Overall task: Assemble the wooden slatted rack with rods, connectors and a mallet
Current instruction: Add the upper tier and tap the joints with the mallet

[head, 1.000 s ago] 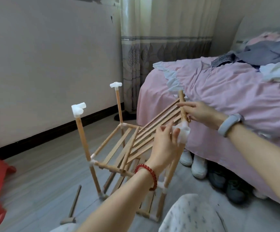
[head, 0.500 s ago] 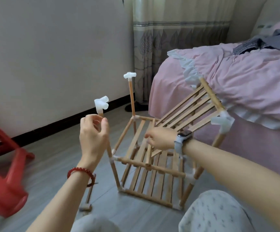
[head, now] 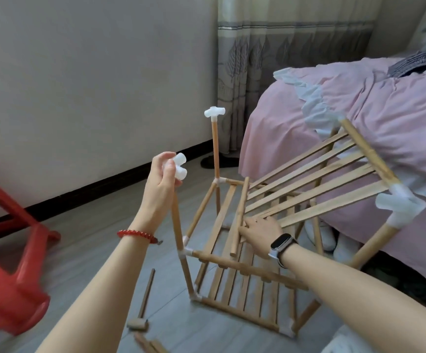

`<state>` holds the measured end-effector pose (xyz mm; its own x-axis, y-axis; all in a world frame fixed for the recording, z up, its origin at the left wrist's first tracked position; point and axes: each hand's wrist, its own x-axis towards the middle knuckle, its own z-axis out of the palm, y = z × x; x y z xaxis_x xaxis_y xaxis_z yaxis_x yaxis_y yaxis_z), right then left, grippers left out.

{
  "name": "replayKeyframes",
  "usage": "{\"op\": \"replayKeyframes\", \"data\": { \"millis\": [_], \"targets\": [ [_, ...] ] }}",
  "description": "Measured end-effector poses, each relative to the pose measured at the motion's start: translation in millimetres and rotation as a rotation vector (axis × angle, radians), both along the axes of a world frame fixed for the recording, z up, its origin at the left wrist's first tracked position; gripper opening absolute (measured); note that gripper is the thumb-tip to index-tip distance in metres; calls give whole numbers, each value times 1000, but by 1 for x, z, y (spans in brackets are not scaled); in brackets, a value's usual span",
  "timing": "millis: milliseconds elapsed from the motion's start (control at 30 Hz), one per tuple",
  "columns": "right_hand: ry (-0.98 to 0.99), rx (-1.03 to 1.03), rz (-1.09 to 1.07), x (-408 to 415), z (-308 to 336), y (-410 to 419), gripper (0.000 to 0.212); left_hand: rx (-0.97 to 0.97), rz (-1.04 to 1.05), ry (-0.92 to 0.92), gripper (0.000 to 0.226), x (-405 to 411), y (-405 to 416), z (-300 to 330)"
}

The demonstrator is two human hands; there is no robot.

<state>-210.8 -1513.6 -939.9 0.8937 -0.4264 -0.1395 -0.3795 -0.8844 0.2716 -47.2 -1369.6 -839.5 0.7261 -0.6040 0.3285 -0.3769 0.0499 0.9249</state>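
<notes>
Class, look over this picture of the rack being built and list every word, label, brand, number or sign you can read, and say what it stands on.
None: no readable text shows anywhere.
Smartwatch on the right wrist: its screen is dark, nothing shown.
White connector held in the left hand: plain, no marking visible.
Curtain: a leaf pattern and stripes only, no lettering.
Mallet on the floor: no label visible.

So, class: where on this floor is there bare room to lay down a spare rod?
Bare floor lies between the red stool, the wall's dark skirting and the rack. It is crowded by the mallet and beside the bed.
</notes>
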Motion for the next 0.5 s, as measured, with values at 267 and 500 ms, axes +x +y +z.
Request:
{"op": "replayKeyframes", "data": {
  "millis": [267,500],
  "targets": [
    [-326,25,87,9,60,21,31,-31,-62,81,18,-32,22,-4],
    [-637,160,137,14,130,39,37,-39,-51,93,22,-59,42,-2]
  ]
}}
